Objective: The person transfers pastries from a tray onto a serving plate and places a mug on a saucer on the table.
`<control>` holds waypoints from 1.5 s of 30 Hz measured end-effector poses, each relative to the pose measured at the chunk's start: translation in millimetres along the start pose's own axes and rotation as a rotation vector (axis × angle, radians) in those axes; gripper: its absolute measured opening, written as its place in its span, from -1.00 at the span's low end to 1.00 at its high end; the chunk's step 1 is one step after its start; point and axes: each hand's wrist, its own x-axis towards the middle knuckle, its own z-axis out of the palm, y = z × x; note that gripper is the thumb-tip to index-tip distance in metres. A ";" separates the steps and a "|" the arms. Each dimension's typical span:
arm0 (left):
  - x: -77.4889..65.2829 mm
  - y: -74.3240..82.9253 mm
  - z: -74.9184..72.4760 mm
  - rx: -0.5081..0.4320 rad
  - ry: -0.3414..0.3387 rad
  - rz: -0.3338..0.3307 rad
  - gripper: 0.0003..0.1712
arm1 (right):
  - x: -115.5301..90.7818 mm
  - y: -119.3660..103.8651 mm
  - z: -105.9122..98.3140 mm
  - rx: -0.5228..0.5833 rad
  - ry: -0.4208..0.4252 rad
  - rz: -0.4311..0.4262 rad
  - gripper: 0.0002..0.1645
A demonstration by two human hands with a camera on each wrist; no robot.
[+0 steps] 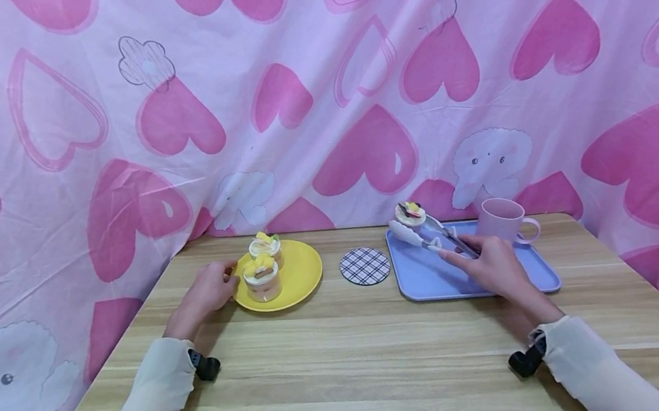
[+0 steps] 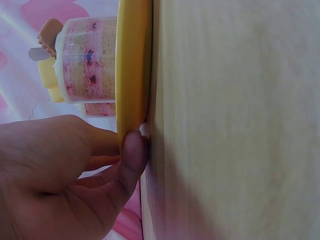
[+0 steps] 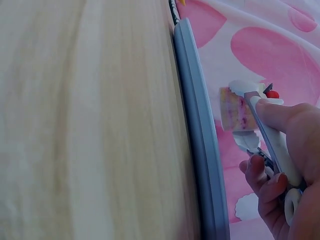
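Note:
My left hand (image 1: 211, 290) pinches the left rim of a yellow plate (image 1: 303, 270), thumb underneath in the left wrist view. Two clear cups of layered cake stand on that plate: a front cake cup (image 1: 263, 285) with yellow topping and a rear cake cup (image 1: 265, 244). In my right hand (image 1: 494, 264) is a pair of tongs (image 1: 453, 238) with white scalloped tips. Between those tips sits a third cake cup (image 3: 237, 110), topped with cream, a red fruit and dark pieces. It is held over the far left part of a blue tray (image 1: 431, 282).
A pink mug (image 1: 499, 219) stands on the tray's back right, close beyond the right hand. Between plate and tray lies a round checked coaster (image 1: 364, 266). A pink heart-print cloth (image 1: 316, 97) hangs right behind the wooden table (image 1: 351, 381).

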 end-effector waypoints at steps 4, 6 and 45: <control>-0.3 0.8 -0.2 0.000 -0.001 -0.005 -0.37 | -1.6 -4.0 3.0 -0.009 0.044 -0.045 0.08; -0.3 1.0 -0.3 0.002 -0.001 -0.006 -0.37 | -2.7 -7.0 4.4 -0.006 0.057 -0.058 0.07; -2.0 1.5 -0.7 -0.006 -0.012 -0.004 -0.36 | -19.0 -52.7 35.5 0.098 -0.043 -0.208 -0.08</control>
